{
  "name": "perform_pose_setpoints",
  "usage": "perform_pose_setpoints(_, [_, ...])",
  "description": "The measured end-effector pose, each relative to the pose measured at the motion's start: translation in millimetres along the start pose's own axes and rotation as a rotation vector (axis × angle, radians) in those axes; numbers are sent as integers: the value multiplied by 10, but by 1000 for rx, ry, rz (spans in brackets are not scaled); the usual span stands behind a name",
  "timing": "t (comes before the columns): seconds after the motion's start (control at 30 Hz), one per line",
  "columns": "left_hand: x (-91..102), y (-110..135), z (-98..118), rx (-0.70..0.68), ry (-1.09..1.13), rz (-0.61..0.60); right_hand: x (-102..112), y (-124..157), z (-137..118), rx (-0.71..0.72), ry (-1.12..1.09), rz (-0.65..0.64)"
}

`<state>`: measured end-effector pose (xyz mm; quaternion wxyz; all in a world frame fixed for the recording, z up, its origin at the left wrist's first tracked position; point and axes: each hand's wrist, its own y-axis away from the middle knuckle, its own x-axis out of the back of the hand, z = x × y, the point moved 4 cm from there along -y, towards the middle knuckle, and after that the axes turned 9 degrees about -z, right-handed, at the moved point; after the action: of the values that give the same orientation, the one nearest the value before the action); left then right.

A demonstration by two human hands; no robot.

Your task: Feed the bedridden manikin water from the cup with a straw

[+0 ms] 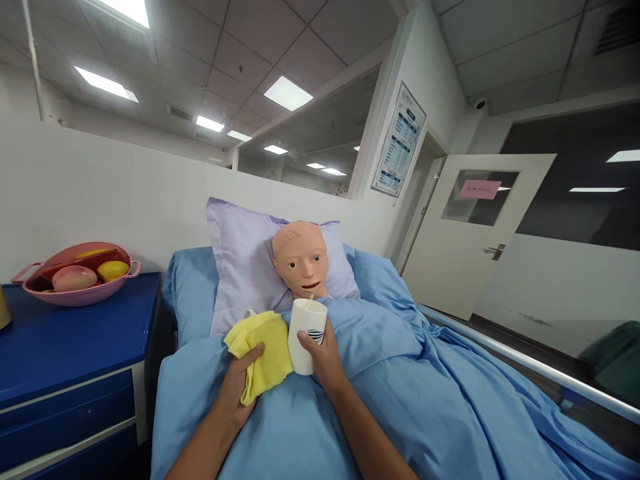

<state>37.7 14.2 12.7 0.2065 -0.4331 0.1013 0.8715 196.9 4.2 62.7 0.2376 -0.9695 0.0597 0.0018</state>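
Note:
My left hand [239, 383] grips a folded yellow cloth [267, 353], thumb on top and the other fingers hidden beneath it. In my right hand [325, 353] is a white cup [301, 333] with dark stripes, held near upright with a thin pale straw or stick [311, 301] poking out of its top. Just beyond the cup lies a training manikin's head [300, 257], mouth slightly parted, on a lilac pillow [245, 260]. The stick's top is close to the manikin's chin; whether it touches cannot be made out. A blue quilt [390, 393] covers the manikin below the neck.
Left of the bed stands a blue bedside cabinet [75, 340] with a pink basket [80, 297] of fruit on it. A metal bed rail [530, 370] runs along the right side. Farther right, a door [465, 247] stands ajar.

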Motion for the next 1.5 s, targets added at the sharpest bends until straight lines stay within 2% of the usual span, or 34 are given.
perform_pose_setpoints(0.13, [-243, -40, 198, -195, -269, 50, 70, 54, -21, 90, 19, 114])
perform_pose_setpoints(0.2, [-425, -83, 347, -401, -475, 78, 129, 66, -29, 102, 10, 211])
perform_pose_setpoints(0.27, [-692, -123, 506, -701, -758, 42, 195, 71, -45, 100, 17, 320])
perform_pose_setpoints(0.33, [-1032, -155, 612, -1042, -1049, -102, 255, 69, -75, 102, 24, 417])
perform_pose_setpoints(0.43, [-1496, -253, 613, -1445, -1418, -436, 321, 56, -137, 143, 1, 504])
perform_pose_setpoints(0.5, [-1673, -385, 538, -1593, -1654, -619, 359, 55, -173, 172, 9, 559])
perform_pose_setpoints(0.6, [-1685, -625, 402, -1720, -1935, -714, 401, 55, -171, 162, 30, 615])
perform_pose_setpoints(0.67, [-1570, -746, 325, -1776, -2045, -708, 410, 45, -131, 128, 1, 609])
perform_pose_setpoints(0.77, [-1357, -813, 248, -1761, -2118, -707, 406, 32, -84, 97, -31, 588])
perform_pose_setpoints(0.9, [-1171, -744, 228, -1661, -2099, -659, 377, 36, -113, 90, -45, 568])
perform_pose_setpoints(1.07, [-1050, -601, 275, -1590, -2038, -667, 359, 43, -163, 86, -44, 565])
perform_pose_setpoints(1.17, [-1110, -525, 358, -1580, -2004, -717, 370, 32, -127, 88, -29, 562])
perform_pose_setpoints(1.37, [-1506, -568, 460, -1575, -1975, -745, 362, 3, -91, 120, -52, 540])
perform_pose_setpoints(1.43, [-1559, -633, 426, -1562, -1992, -745, 359, 1, -97, 131, -50, 542])
perform_pose_setpoints(1.5, [-1530, -695, 372, -1526, -2029, -734, 360, -3, -92, 136, -49, 538])
